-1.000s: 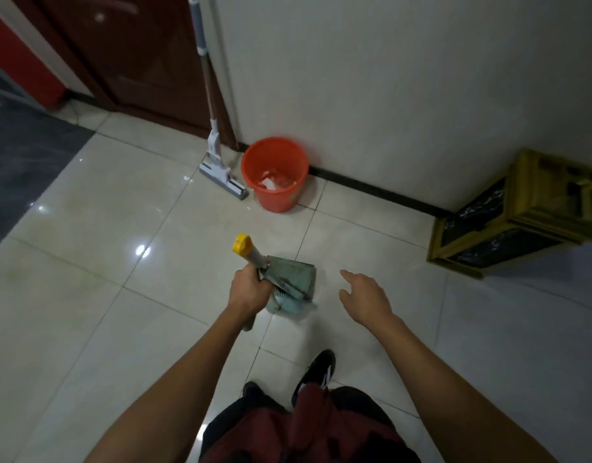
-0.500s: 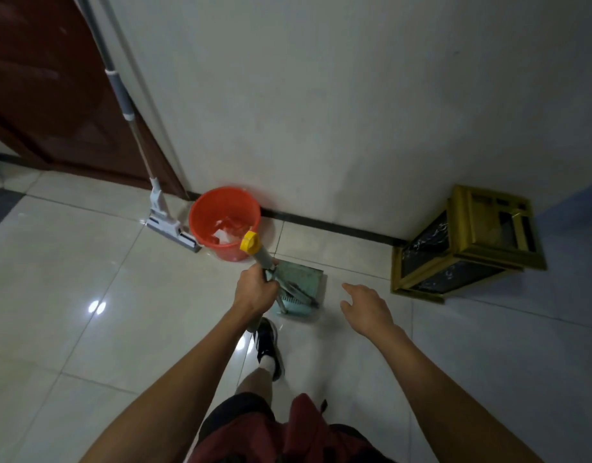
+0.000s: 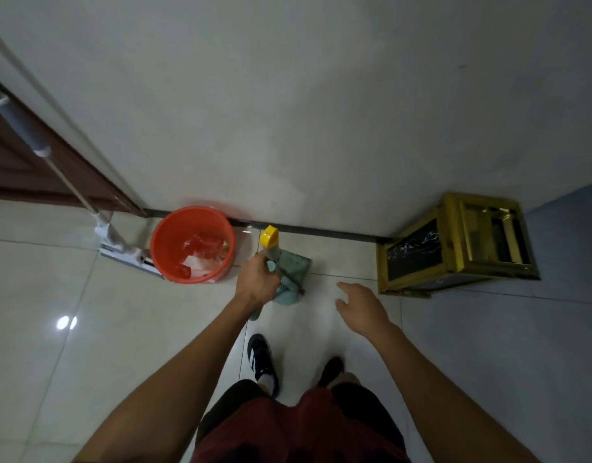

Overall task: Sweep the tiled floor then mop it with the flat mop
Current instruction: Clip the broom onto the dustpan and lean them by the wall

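1. No brand, label or writing can be read on any item; the white marks on the dark panels of the gold-framed stand [image 3: 455, 248] look like veining, not letters.
2. The left hand [image 3: 256, 282] is clamped around 2 handles held together: a pale one with a yellow cap [image 3: 269, 236] and the teal one of the dustpan [image 3: 289, 274]. The dustpan hangs just beyond the knuckles, near the far wall [image 3: 287, 111].
3. The right hand [image 3: 361, 304] holds nothing, fingers spread and loosely bent, palm down over the tiled floor [image 3: 87, 345], between the dustpan and the stand.
4. The flat mop [image 3: 127, 253] stands at the left: its pad lies on the floor against the orange bucket [image 3: 192, 243], and its pole [image 3: 24, 128] leans up to the left across the dark wooden door [image 3: 17, 168].
5. The bucket sits at the wall's dark skirting, just left of the yellow cap, with red plastic and white scraps inside.
6. Edges: the skirting runs from the door frame to the stand in the far right corner, where the wall turns.
7. Open room: bare glossy tiles spread wide to the near left, with a light glare on them, and more bare floor lies near right of the stand.
8. 2 dark shoes [image 3: 261, 357] stand on the tiles below the hands.
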